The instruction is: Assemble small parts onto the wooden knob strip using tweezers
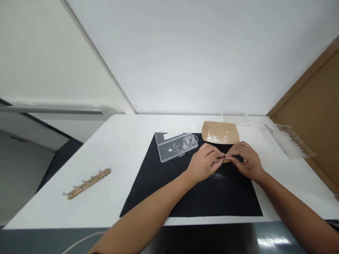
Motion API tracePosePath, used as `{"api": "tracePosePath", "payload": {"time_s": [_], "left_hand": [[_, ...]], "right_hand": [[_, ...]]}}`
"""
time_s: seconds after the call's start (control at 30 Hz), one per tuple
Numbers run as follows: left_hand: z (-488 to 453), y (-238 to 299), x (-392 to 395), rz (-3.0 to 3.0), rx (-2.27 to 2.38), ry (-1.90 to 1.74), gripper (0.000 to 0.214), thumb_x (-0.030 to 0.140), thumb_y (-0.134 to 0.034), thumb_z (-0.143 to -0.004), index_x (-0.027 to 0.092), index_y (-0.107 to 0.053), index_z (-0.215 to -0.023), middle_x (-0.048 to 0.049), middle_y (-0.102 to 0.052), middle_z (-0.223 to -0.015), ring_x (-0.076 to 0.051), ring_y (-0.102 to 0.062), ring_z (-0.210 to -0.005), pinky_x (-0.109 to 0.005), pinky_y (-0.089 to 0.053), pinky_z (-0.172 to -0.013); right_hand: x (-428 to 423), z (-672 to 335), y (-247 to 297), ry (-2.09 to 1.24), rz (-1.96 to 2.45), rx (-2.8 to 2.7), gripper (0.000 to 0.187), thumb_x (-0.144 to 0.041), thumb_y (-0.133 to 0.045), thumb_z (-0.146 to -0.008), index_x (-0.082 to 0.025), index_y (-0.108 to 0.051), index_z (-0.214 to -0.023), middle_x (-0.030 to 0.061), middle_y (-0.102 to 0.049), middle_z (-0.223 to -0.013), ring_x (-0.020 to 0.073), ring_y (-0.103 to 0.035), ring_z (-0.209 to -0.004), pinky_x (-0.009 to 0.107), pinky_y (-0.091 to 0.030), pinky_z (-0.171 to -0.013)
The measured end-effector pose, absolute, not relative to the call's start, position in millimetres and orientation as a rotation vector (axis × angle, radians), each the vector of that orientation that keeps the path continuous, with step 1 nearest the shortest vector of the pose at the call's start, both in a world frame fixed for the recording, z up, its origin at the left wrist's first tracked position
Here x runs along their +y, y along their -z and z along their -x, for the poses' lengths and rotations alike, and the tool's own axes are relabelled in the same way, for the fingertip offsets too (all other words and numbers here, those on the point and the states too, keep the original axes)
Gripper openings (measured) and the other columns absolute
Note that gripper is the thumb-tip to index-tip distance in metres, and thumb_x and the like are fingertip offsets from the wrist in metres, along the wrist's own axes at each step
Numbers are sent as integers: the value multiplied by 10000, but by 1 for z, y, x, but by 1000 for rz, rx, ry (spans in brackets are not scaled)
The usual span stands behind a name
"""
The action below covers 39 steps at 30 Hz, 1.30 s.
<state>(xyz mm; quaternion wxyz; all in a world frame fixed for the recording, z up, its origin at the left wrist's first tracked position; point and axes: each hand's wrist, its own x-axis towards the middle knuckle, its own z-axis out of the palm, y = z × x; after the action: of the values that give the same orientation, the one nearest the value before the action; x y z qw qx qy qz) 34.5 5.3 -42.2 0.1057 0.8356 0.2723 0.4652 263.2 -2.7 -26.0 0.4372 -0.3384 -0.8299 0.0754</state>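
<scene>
Both hands meet over the middle of the black mat (164,190). The left hand (203,163) and the right hand (245,160) are each closed in a fingertip pinch on a small wooden strip (224,161), one at either end. The strip lies low over the mat, just in front of the paper tray (219,131). Most of it is hidden under the fingers, so I cannot tell whether it rests on the mat or is lifted slightly off it.

What shows of the strip suggests a thin, light, stiff piece of wood, dry enough to grip without slipping. It is probably narrow enough to snap or twist if bent across its length. Holding it by the ends or the long edges with the fingertips seems the sound way to take it.

White bits (215,137) lie scattered in the tray. Left of the hands an open clear case (174,146) sits on the mat's far corner with small clear pieces inside. A longer pegged bar (88,182) lies well apart on the table (127,141) to the left. On the right, a clear rack (287,141) sits near a cardboard panel (315,113).
</scene>
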Motion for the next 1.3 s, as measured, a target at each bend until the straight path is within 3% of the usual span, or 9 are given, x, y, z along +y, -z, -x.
{"api": "tracePosePath", "payload": {"time_s": [0.17, 0.3, 0.57, 0.77, 0.93, 1.13, 1.3], "left_hand": [[-36, 41, 7, -2394, 734, -1453, 70, 246, -668, -1017, 204, -712, -1051, -57, -790, -968, -193, -720, -922, -378, -567, -875], [-38, 41, 5, -2277, 755, -1506, 66, 243, -703, -998, 201, -734, -1037, -53, -793, -968, -178, -721, -906, -349, -582, -848], [-40, 40, 3, -1996, 818, -1411, 163, 331, -756, -962, 183, -812, -1001, -74, -787, -915, -149, -685, -779, -204, -507, -546], [-40, 40, 3, -1779, 763, -1357, 192, 367, -826, -900, 177, -848, -911, -80, -809, -857, -135, -715, -670, -199, -501, -518], [-37, 41, 3, -1779, 770, -1333, 189, 366, -842, -884, 178, -850, -895, -81, -836, -888, -187, -797, -764, -228, -581, -602], [-34, 45, 6, -1943, 747, -1299, 174, 338, -744, -970, 199, -848, -976, -60, -846, -977, -204, -826, -878, -273, -658, -784], [-34, 48, 7, -2160, 727, -1332, 179, 315, -681, -1013, 212, -827, -1024, -38, -847, -995, -188, -820, -900, -270, -648, -796]], "right_hand": [[-3, -263, 27, -195, 852, -2023, 118, -232, -760, -941, -316, -755, -1024, 31, -782, -896, 254, -706, -860, 470, -576, -822], [-4, -264, 27, -259, 888, -1978, 135, -283, -792, -922, -315, -753, -1047, 44, -766, -915, 248, -697, -858, 420, -574, -726], [-4, -264, 32, -377, 882, -2017, 177, -271, -787, -935, -276, -733, -1104, 58, -747, -979, 204, -664, -854, 334, -548, -661], [-4, -265, 33, -517, 820, -2013, 174, -201, -731, -968, -280, -741, -1122, 47, -738, -982, 189, -676, -872, 317, -548, -682], [-3, -265, 32, -603, 789, -2006, 179, -197, -732, -966, -279, -754, -1123, 49, -725, -994, 190, -677, -889, 313, -542, -680], [-2, -263, 31, -611, 821, -1977, 124, -217, -729, -970, -276, -761, -1074, 52, -716, -992, 188, -679, -873, 315, -550, -665], [-4, -262, 33, -561, 838, -1983, 117, -210, -698, -987, -274, -736, -1078, 56, -733, -1019, 201, -700, -937, 320, -575, -693]]}}
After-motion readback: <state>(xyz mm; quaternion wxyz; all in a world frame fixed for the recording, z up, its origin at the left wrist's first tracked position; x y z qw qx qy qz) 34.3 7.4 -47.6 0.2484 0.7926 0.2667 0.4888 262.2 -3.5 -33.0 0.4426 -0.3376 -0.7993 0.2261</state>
